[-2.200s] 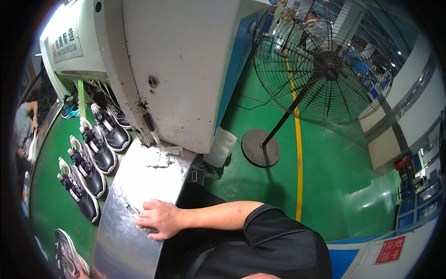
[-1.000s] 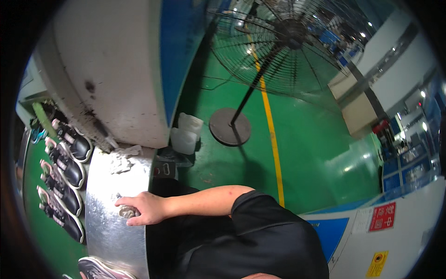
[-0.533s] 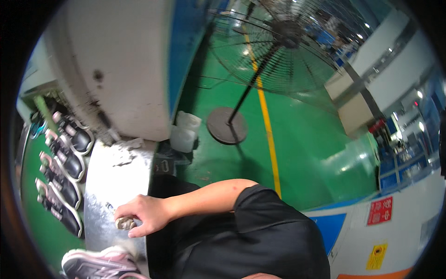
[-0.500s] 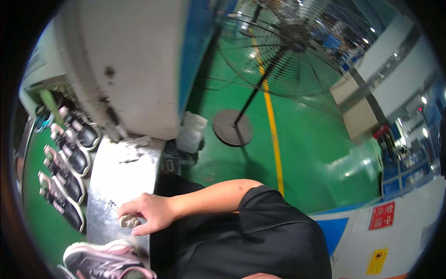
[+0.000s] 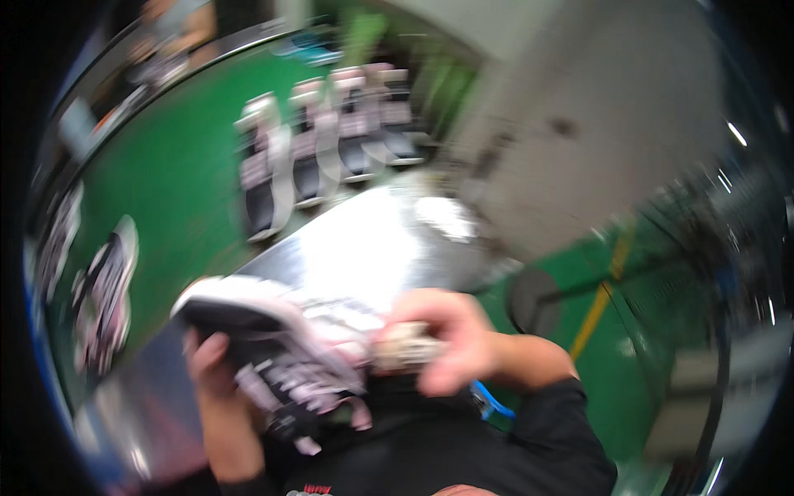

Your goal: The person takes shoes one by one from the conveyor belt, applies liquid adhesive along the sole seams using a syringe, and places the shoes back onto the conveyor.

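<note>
My left hand (image 5: 213,368) is wrapped round a pink and black lace-up sneaker (image 5: 306,380) with a white sole, tilted in front of my body. The fingers show at its toe end. In my right hand (image 5: 451,335) is a beige, crumpled wad (image 5: 405,347), perhaps a rag, pinched between thumb and fingers. It is at the sneaker's sole edge; blur hides whether the two touch. Behind the sneaker, a pale pink and white shape (image 5: 351,318), perhaps a second shoe, is partly covered.
A shiny metal bench top (image 5: 347,240) lies beyond my hands, with a white crumpled cloth (image 5: 447,217) on it. Several black and pink sneakers (image 5: 306,157) stand in a row on a green surface. More sneakers (image 5: 106,293) are at left. A fan's round base (image 5: 533,302) stands at right.
The view has swung left. My left hand has come into view holding the sneaker. My right hand, still holding the wad, is now beside the shoe instead of on the metal bench.
</note>
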`<state>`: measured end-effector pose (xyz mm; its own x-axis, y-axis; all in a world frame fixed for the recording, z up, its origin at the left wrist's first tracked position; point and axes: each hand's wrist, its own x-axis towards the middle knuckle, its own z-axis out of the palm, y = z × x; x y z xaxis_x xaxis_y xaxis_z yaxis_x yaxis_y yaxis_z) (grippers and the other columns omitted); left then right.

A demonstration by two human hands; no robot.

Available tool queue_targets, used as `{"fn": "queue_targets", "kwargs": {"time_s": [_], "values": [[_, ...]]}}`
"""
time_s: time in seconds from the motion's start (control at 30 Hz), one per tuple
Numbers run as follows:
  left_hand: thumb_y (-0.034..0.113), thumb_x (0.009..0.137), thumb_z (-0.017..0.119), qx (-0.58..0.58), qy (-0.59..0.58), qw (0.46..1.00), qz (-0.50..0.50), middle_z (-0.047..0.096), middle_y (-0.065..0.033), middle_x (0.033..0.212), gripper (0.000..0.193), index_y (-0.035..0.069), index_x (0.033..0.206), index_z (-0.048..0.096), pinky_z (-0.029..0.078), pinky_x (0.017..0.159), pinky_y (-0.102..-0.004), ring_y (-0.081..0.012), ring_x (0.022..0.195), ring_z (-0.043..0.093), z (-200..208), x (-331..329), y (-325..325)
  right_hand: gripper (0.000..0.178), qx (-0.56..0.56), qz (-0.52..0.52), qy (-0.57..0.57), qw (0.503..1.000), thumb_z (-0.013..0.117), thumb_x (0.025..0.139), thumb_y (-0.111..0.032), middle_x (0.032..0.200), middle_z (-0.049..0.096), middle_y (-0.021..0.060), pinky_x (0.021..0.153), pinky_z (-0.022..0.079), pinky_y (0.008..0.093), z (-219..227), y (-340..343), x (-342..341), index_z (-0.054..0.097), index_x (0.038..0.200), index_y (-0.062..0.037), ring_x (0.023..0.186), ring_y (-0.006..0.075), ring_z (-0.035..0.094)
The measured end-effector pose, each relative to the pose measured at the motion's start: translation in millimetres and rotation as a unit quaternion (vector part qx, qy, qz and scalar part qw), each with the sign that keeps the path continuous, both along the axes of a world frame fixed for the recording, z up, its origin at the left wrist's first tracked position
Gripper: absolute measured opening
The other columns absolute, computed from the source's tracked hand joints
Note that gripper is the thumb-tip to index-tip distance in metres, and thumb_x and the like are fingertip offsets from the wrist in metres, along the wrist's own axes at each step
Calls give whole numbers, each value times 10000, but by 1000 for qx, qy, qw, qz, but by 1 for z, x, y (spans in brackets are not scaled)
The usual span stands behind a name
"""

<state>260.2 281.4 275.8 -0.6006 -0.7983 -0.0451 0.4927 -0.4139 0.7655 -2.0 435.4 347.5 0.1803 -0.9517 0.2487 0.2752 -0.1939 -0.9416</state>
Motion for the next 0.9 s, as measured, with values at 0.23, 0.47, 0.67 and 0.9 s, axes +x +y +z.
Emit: {"fn": "queue_targets", "kwargs": {"time_s": [0.23,0.47,0.67,0.9], "values": [[48,626,737,-90,99,990,-40,560,-127,1104,682,43,1229,419,459,920,-359,-235,1041,565,9,-14,8,689,-21,30,-165,986,723,722,-544,851,624,182,762,456,361,14,5,24,552,1071,25,776,242,603],[24,635,762,-193,100,974,-57,558,-193,1136,663,46,1212,436,455,925,-405,-282,1086,553,3,-12,9,664,-21,62,-147,987,678,740,-574,793,641,173,804,431,414,25,-11,35,560,1067,-9,776,269,597],[53,631,781,-253,85,962,-53,580,-204,1112,635,37,1178,459,465,907,-402,-285,1072,570,10,-12,7,614,-8,64,-138,988,670,774,-547,809,638,160,748,431,380,27,-17,39,562,1055,-11,776,255,604],[65,620,782,-260,74,961,-61,585,-202,1110,621,32,1160,477,467,906,-399,-279,1067,575,16,-10,8,602,45,35,-131,990,682,776,-528,843,622,156,738,433,343,27,-18,43,566,1036,3,755,233,611]]}}
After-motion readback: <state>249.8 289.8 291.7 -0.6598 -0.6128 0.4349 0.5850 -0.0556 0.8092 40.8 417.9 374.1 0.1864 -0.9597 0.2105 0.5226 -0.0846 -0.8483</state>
